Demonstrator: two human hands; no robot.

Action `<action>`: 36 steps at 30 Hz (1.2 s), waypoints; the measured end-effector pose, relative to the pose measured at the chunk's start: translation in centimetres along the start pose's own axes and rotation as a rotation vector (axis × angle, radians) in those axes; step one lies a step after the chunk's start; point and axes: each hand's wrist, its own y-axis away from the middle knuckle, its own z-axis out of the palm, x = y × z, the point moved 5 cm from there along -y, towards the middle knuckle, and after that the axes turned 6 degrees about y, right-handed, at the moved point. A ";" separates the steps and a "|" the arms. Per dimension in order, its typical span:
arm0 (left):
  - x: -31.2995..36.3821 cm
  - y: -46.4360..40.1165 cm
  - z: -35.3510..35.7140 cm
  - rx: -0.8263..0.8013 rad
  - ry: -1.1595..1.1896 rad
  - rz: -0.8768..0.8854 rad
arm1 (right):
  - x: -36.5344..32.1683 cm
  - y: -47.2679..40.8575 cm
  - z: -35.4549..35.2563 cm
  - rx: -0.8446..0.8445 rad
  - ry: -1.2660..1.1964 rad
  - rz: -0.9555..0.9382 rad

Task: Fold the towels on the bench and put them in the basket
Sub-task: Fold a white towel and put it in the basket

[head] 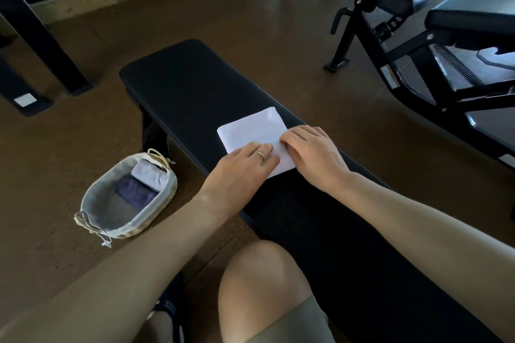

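Left hand [245, 166] and right hand [312, 152], fingers flat, gripping nothing, pressing folded white towel [250, 131] on black padded bench [189, 86], beside woven lined basket [92, 203].

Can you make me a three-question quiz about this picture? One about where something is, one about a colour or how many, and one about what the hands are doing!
1. Where is the basket?
A. on the bench
B. on the floor beside the bench
C. on the person's lap

2. How many folded towels lie in the basket?
A. none
B. two
C. five

3. What are the hands doing to the white towel?
A. pressing flat on it
B. lifting it in the air
C. not touching it

Answers:
1 B: it sits on the brown floor, left of the black bench.
2 B: a pale one and a purple one.
3 A: the left hand and right hand rest on it, fingers straight.
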 end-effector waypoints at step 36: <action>-12.6 -1.3 2.1 0.005 1.020 -1.034 | 3.5 -8.9 2.6 -0.605 -0.659 0.865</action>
